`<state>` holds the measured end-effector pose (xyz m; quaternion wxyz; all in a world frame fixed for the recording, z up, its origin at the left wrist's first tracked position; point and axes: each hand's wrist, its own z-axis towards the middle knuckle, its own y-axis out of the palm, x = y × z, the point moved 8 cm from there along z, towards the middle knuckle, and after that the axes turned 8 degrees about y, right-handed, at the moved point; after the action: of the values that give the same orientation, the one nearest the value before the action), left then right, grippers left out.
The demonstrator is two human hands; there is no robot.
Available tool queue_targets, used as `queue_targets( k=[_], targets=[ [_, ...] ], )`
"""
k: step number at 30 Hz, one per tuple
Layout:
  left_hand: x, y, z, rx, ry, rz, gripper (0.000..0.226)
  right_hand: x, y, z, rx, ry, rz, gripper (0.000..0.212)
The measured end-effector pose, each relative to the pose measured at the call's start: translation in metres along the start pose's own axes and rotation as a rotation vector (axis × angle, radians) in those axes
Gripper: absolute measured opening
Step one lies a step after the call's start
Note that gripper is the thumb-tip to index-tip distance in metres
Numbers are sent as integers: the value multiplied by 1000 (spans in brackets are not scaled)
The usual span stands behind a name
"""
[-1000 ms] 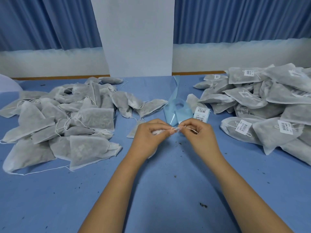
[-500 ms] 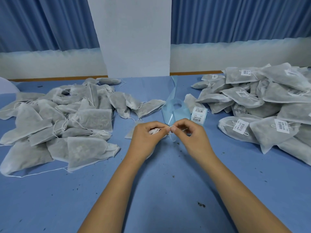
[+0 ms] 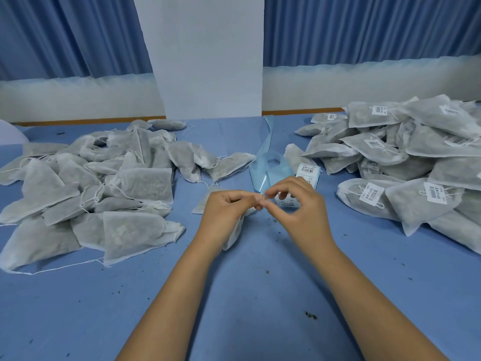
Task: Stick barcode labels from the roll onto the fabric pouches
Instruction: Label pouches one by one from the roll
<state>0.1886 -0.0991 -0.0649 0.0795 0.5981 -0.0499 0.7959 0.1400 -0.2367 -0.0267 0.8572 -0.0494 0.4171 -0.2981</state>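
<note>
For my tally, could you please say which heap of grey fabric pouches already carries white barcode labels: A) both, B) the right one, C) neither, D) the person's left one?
B: white barcode labels show on the right heap of pouches; the left heap shows none.

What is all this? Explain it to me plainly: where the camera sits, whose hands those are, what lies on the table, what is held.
There is no machine here. A person works with bare hands, and the one picture comes from a camera on their head, looking forward and down. On the blue table lie a left pile of plain pouches and a right pile of pouches bearing barcode labels. Between them sits the label roll, with its blue backing strip trailing away. The left hand grips one pouch. The right hand meets its fingertips and pinches something too small to name.
</note>
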Motion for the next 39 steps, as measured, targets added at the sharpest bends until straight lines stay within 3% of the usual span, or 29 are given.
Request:
queue_targets(
  k=[8,12,17,25,28,32,35,39],
  targets=[
    [-5,2,-1,-30,-45,34,19,-4,3,-2,33,-165,-237,7],
    [-1,1,0,-49,-18,77,27,17,-2,3,4,124,-50,13],
    [3,-11,3,-37,-19,119,17,47,-11,6,50,530,260,14],
    [-9,7,-4,-243,-253,-129,22,57,-14,2,129,656,477,18],
    [-9,8,-4,-249,-251,-158,19,54,-16,2,152,608,501,19],
    [-13,-10,0,-210,-199,89,14,41,-22,3,205,472,528,19],
    [-8,-13,4,-76,-192,-215,16,21,-19,3,145,317,541,14],
    [2,-7,7,8,-130,-627,22,-11,6,-3,-130,79,405,12]
  ],
)
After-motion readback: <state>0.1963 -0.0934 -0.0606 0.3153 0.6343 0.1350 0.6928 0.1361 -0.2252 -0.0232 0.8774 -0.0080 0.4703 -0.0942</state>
